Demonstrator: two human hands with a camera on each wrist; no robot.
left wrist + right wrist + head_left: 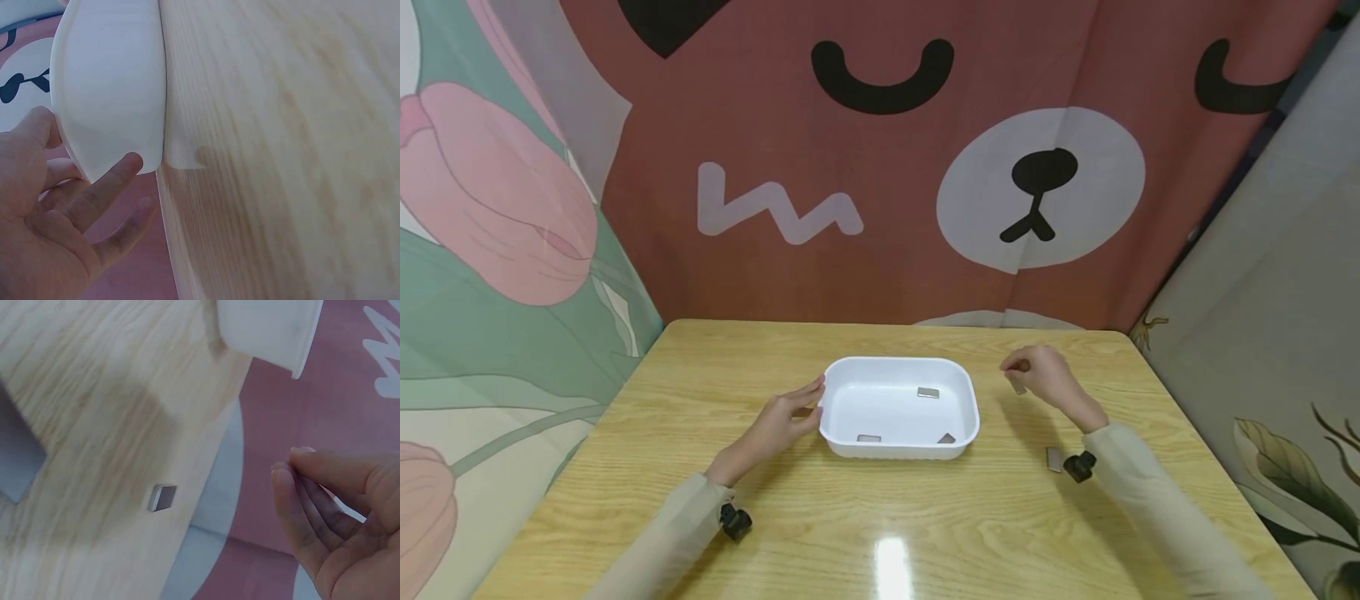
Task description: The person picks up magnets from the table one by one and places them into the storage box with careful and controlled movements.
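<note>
A white rectangular tray [897,452] stands on the table. My left hand [781,427] touches its left end, with fairly straight fingers against the rim and outer wall in the left wrist view. In the tray lie small flat silvery rectangular pieces: one toward the back [928,392], one at front left [868,438], one at front right [947,438]. My right hand [1047,377] hovers right of the tray, thumb and fingertips close together, nothing visible between them. A silvery piece [162,497] rests on the table below it. Another piece [1054,459] lies nearer my right wrist.
The wood-grain table [820,525] reaches back to a brown curtain [760,275] printed with a bear's face. Patterned cloths [1262,350] hang at both sides. Each wrist carries a small black camera [735,522].
</note>
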